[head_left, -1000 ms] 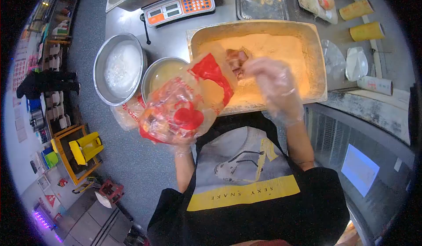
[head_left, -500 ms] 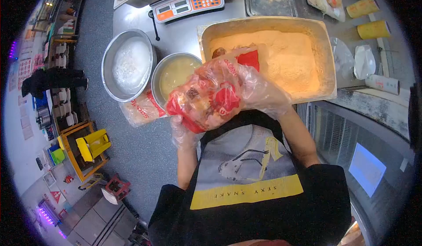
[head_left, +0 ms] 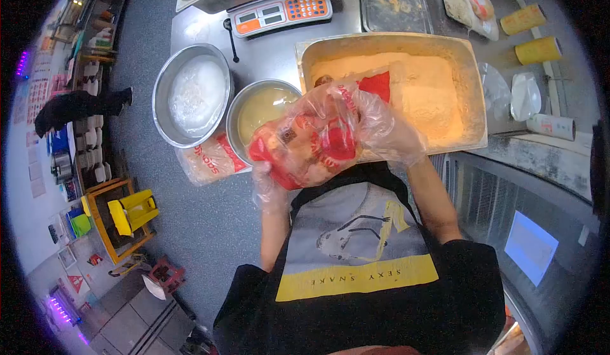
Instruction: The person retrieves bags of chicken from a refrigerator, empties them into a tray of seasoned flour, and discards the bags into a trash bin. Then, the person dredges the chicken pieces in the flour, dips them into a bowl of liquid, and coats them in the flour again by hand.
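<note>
In front of my chest I hold a clear plastic bag of raw meat pieces (head_left: 302, 142) with red print and a red end. My left hand (head_left: 268, 183), in a clear plastic glove, grips its lower left corner. At the upper right, my gloved right hand (head_left: 394, 129) is closed on the bag's gathered plastic. The bag hangs over the near edge of a steel bowl of pale yellowish liquid (head_left: 257, 110) and partly hides it. Behind my right hand is a deep metal tray of orange-tinted powder (head_left: 476, 88), with a second printed bag (head_left: 375, 87) lying in it.
A steel bowl with white contents (head_left: 197, 94) stands to the left. Another printed plastic bag (head_left: 213, 159) lies at the table edge. Farther back are a digital scale (head_left: 279, 15), a shallow tray (head_left: 394, 9) and two yellow rolls (head_left: 537, 49). A person in dark clothes (head_left: 79, 110) is across the room.
The held bag has turned slightly, and its upper end near my right hand is raised a little. Both hands keep their grip. The view has shifted slightly.
</note>
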### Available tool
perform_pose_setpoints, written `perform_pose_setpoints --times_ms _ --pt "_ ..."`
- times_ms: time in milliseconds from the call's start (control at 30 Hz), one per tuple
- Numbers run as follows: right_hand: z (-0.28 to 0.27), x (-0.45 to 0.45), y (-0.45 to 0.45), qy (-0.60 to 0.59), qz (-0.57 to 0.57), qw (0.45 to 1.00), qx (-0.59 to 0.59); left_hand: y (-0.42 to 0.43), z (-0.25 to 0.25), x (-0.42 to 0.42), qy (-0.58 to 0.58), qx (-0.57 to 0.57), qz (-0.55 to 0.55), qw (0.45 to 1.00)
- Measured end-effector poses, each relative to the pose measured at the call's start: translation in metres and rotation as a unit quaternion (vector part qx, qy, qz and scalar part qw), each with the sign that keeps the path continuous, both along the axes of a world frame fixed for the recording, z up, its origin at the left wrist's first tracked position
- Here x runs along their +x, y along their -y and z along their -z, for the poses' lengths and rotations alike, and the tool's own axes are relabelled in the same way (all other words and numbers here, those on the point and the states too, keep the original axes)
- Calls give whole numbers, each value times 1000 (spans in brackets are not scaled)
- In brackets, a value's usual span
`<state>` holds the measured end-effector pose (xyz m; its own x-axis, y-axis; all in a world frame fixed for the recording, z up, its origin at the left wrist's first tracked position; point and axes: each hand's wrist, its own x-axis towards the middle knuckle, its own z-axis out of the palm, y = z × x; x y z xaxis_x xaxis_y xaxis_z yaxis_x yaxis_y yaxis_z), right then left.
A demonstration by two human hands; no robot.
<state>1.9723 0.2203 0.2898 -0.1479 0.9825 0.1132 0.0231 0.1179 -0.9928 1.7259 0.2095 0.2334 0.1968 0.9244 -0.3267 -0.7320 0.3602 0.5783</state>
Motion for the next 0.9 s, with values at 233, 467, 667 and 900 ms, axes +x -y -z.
perform_pose_setpoints --times_ms 233,467,667,900 --pt "-3 10 -15 25 -87 996 -13 -8 -18 8 23 -25 60 998" --pt "-58 9 -1 -129 -40 983 -127 5 19 -2 -26 -81 -31 996" --pt "-112 10 -8 331 15 932 150 -5 27 5 -23 -52 -23 998" --pt "-125 0 -24 382 38 903 194 -5 34 15 -6 -18 61 998"
